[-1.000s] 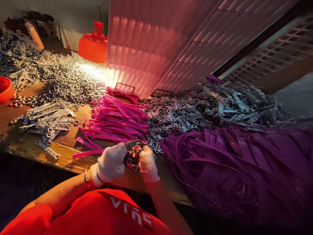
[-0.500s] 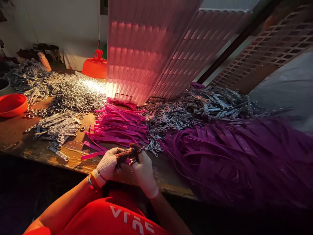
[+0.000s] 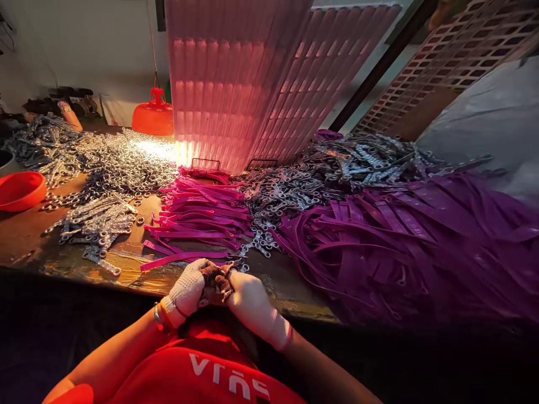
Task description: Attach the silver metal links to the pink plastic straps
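My left hand [image 3: 188, 290], in a pale dotted glove with dark brown fingertips, is closed just above the table's front edge. My right hand [image 3: 255, 306], also gloved, pinches close against it, knuckles up. Fingers of both hands meet, and whatever is between them is hidden. Just beyond the fingertips lies a bright pink strap [image 3: 185, 257], the nearest in a row of pink straps [image 3: 202, 213]. Small silver ring-ended pieces [image 3: 263, 240] lie beyond my right hand.
Silver rings and links [image 3: 122, 165] are heaped at left, near a red bowl [image 3: 21, 192]. A red lamp [image 3: 152, 119] lights them. Ribbed clear panels [image 3: 219, 101] stand behind the straps. Purple straps [image 3: 404, 247] pile up at right, over the wooden table [image 3: 290, 278].
My right hand has turned from upright to slanting, its wrist swinging right. Both hands' fingers have drawn closer together and a little nearer to me. The view has shifted slightly.
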Motion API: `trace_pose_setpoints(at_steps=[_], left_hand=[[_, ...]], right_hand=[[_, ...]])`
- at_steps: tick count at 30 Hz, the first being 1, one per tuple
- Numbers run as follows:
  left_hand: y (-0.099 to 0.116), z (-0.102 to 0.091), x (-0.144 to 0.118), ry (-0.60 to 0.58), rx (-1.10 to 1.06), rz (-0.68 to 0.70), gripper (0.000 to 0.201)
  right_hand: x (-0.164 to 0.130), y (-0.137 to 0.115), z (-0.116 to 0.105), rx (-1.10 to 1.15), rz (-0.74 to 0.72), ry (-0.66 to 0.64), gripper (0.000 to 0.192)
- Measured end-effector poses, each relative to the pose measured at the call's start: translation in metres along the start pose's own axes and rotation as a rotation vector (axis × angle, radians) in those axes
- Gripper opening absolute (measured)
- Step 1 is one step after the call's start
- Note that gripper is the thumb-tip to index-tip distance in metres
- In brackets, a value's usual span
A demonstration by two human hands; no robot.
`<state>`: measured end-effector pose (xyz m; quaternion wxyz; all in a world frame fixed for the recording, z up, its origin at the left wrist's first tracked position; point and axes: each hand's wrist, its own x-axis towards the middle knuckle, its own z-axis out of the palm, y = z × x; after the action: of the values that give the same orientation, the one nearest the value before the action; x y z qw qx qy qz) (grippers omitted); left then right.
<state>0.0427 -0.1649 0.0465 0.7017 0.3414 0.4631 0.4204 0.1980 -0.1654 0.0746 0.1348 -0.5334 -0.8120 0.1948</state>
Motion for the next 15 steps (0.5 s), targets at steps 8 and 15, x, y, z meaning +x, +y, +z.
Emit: trace_pose_setpoints(at_steps=[8,15], left_hand=[[0.012,0.019,0.022,-0.004,0.031,-0.069,0.037],[0.13,-0.03,0.074,0.104,0.364,0.144,0.032]], right_hand=[[0.013,0.048,0.01,0.475,0.059,-0.046,0.026],[0.117,0.129,-0.093,0.686,0.091,0.428,0.038]])
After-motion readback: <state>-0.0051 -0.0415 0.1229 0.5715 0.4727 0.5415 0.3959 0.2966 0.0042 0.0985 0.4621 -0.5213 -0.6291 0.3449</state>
